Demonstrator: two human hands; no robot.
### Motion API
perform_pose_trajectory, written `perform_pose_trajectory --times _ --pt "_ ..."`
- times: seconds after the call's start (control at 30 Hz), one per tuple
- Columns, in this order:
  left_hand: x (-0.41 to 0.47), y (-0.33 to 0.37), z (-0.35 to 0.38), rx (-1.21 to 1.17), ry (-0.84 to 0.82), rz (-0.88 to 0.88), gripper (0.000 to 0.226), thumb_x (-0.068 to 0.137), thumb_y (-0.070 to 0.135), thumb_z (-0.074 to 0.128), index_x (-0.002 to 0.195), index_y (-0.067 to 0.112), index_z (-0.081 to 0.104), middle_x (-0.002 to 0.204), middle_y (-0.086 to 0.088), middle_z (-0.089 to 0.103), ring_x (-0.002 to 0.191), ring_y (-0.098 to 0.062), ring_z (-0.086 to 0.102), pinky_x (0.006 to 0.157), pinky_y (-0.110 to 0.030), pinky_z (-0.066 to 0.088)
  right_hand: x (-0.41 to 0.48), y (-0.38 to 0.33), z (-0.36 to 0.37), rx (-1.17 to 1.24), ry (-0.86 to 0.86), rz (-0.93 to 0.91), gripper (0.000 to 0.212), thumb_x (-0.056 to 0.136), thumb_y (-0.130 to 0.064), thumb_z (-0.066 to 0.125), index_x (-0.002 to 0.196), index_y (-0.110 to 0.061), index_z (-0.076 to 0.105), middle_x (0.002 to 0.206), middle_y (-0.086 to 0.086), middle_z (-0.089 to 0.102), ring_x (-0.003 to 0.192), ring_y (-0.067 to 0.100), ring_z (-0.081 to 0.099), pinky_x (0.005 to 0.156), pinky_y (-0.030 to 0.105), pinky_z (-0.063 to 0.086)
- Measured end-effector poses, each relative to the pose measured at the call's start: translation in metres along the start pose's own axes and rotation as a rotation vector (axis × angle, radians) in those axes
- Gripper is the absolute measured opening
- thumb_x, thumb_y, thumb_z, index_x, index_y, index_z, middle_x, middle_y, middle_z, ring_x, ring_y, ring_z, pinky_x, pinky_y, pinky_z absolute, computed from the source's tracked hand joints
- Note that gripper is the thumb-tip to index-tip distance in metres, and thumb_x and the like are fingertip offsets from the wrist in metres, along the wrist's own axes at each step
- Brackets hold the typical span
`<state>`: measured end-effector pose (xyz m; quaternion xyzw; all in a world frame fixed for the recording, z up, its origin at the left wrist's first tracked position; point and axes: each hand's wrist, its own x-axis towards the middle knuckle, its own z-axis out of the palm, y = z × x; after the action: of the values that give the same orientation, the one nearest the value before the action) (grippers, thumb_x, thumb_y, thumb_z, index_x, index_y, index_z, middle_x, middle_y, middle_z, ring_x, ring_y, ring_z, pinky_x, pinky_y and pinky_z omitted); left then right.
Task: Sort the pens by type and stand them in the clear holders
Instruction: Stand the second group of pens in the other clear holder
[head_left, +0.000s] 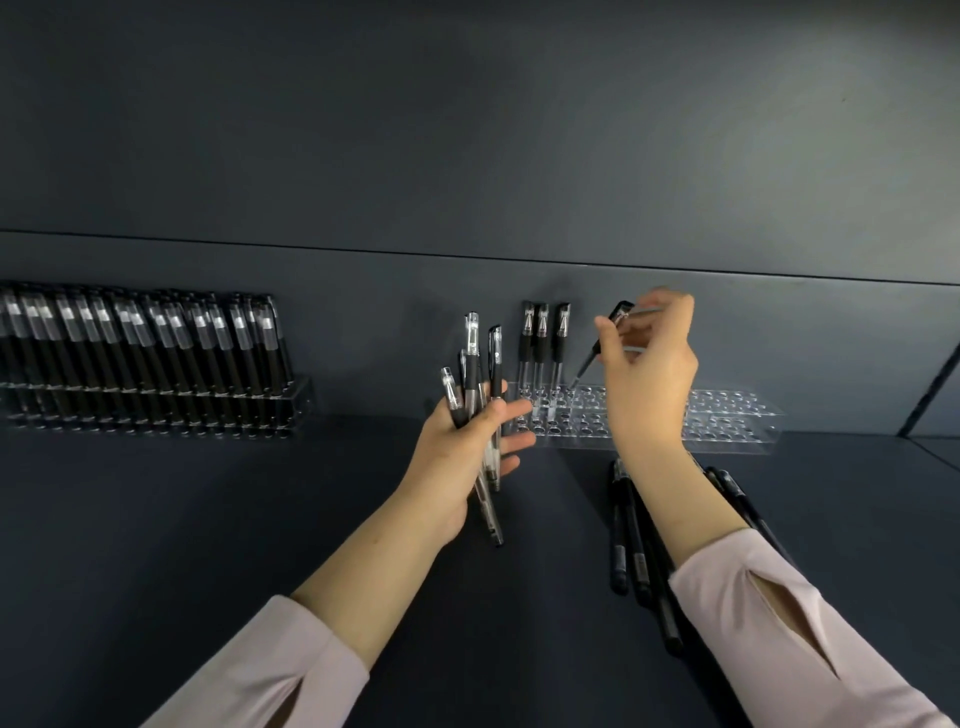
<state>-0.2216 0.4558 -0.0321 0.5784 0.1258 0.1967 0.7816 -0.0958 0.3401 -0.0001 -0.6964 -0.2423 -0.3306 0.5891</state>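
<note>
My left hand (462, 452) grips a bundle of clear-capped pens (475, 384), caps up, above the dark table. My right hand (649, 379) pinches a single clear-barrelled pen (587, 364) with a black cap, tilted, its lower end at a hole in the back row of the clear holder (727, 421). Three matching pens (543, 343) stand upright at that holder's left end. A second clear holder (156, 410) at the far left is packed with several black-barrelled pens (145, 343).
Several black pens (634, 540) lie loose on the table (260, 519) under my right forearm. A dark wall (467, 156) rises right behind both holders. Most holes of the right holder stand unfilled.
</note>
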Motion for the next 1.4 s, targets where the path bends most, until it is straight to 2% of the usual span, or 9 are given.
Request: perform_pose_trajectory --times 0.17,0.33,0.5,0.7,0.83,0.9,1.07,1.3,1.4 --pt "0.000 -0.002 0.003 0.052 -0.008 -0.001 0.019 0.102 0.024 0.051 0.117 0.012 0.054 0.106 0.011 0.075 0.088 -0.017 0.074 0.064 -0.024 0.055 0.002 0.000 0.005 -0.192 -0.036 -0.223 0.022 0.094 -0.021 0.062 0.111 -0.012 0.052 0.093 0.002 0.064 0.073 0.015 0.061 0.067 0.037 0.055" --pt "0.001 -0.005 0.002 0.053 -0.017 0.015 0.015 0.101 0.022 0.052 0.109 0.011 0.057 0.106 0.005 0.076 0.087 -0.015 0.074 0.066 -0.023 0.052 0.001 0.003 0.008 -0.509 -0.102 -0.268 0.035 0.099 -0.039 0.049 0.123 -0.014 0.054 0.106 0.006 0.062 0.082 0.028 0.062 0.059 0.038 0.051" --pt "0.002 -0.006 0.005 -0.047 -0.001 0.004 0.025 0.099 0.023 0.057 0.119 0.009 0.057 0.101 -0.002 0.077 0.088 -0.020 0.074 0.067 -0.025 0.057 0.002 0.012 0.005 -0.726 -0.264 -0.176 0.041 0.099 -0.042 0.042 0.135 -0.022 0.048 0.121 0.011 0.057 0.100 0.035 0.055 0.079 0.042 0.044" --pt "0.002 -0.003 0.004 -0.087 -0.038 -0.022 0.025 0.098 0.027 0.057 0.120 0.015 0.055 0.098 0.001 0.077 0.085 -0.019 0.075 0.067 -0.026 0.058 0.003 0.007 -0.003 -0.411 -0.269 -0.053 0.042 0.097 -0.036 0.050 0.138 -0.024 0.046 0.116 0.008 0.058 0.104 0.028 0.053 0.085 0.042 0.047" --pt "0.000 -0.001 0.007 -0.070 -0.070 0.006 0.023 0.099 0.023 0.056 0.117 0.009 0.056 0.098 0.000 0.077 0.079 -0.014 0.074 0.059 -0.020 0.055 0.006 -0.010 -0.008 -0.034 -0.417 0.131 0.011 0.094 -0.036 0.057 0.100 -0.031 0.065 0.092 -0.009 0.067 0.082 0.003 0.060 0.075 0.026 0.052" --pt "0.000 -0.002 0.008 -0.034 -0.075 0.026 0.018 0.098 0.022 0.058 0.113 0.012 0.060 0.097 0.000 0.077 0.080 -0.013 0.074 0.062 -0.020 0.053 0.004 -0.018 -0.008 0.150 -0.603 0.242 0.009 0.091 -0.036 0.062 0.091 -0.031 0.069 0.084 -0.007 0.068 0.073 0.005 0.060 0.068 0.022 0.051" --pt "-0.003 0.000 0.009 -0.053 -0.105 0.063 0.015 0.096 0.019 0.062 0.109 0.012 0.063 0.095 -0.004 0.077 0.085 -0.018 0.075 0.063 -0.020 0.055 0.003 -0.028 -0.009 0.342 -0.679 0.316 0.014 0.087 -0.019 0.069 0.097 -0.010 0.071 0.081 0.009 0.063 0.069 0.010 0.059 0.064 0.022 0.050" --pt "-0.006 0.003 0.011 -0.077 -0.087 0.109 0.019 0.097 0.017 0.060 0.112 0.008 0.066 0.096 -0.009 0.077 0.089 -0.024 0.074 0.070 -0.027 0.059 0.000 -0.032 -0.019 0.580 -0.683 0.389 0.028 0.093 -0.005 0.058 0.121 -0.008 0.058 0.093 0.014 0.071 0.073 0.017 0.063 0.069 0.025 0.054" --pt "-0.006 0.004 0.014 -0.097 -0.044 0.090 0.019 0.095 0.017 0.062 0.109 0.005 0.066 0.098 -0.011 0.076 0.093 -0.025 0.074 0.081 -0.035 0.060 0.003 -0.029 -0.023 0.531 -0.522 0.378 0.030 0.093 -0.001 0.057 0.120 -0.014 0.052 0.084 0.009 0.073 0.071 0.018 0.065 0.069 0.026 0.056"
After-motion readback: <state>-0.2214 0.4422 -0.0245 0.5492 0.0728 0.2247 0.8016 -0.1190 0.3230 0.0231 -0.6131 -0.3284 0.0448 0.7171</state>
